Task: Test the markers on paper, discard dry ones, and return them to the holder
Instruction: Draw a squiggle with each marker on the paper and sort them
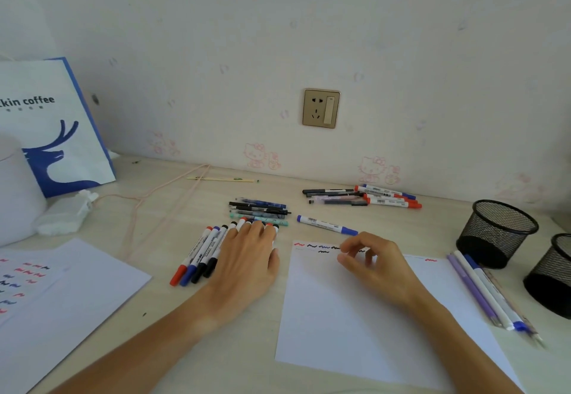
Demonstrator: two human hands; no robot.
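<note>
- The desk (234, 344) carries everything; on it the test paper (355, 325) lies in front of the right hand, with a short row of red, black and blue squiggles along its top edge and a lone red mark towards its right edge.
- A second sheet (77, 294) at the left, also marked with squiggles, lies well apart from the work.
- Two black mesh holders (494, 233) stand at the right; returning good markers means a reach across the paper, so the sheet should stay flat.
- The left hand (247, 264) lies palm down on the row of markers (197, 257) just left of the paper, its fingers (254, 229) straight and slightly spread, pressing rather than pinching.
- My judgement: the step in hand is picking the next marker; it goes best if one barrel is rolled out and the row kept from scattering.
- The right hand (374, 260) hovers over the paper's top edge, loosely curled and apparently holding nothing.
- A single blue-capped marker (327, 225) lies just beyond the paper, near the right fingertips.
- Two further bunches of pens lie behind: a dark one (259, 208) by the left fingertips and a red-capped one (370, 197) near the wall.
</note>
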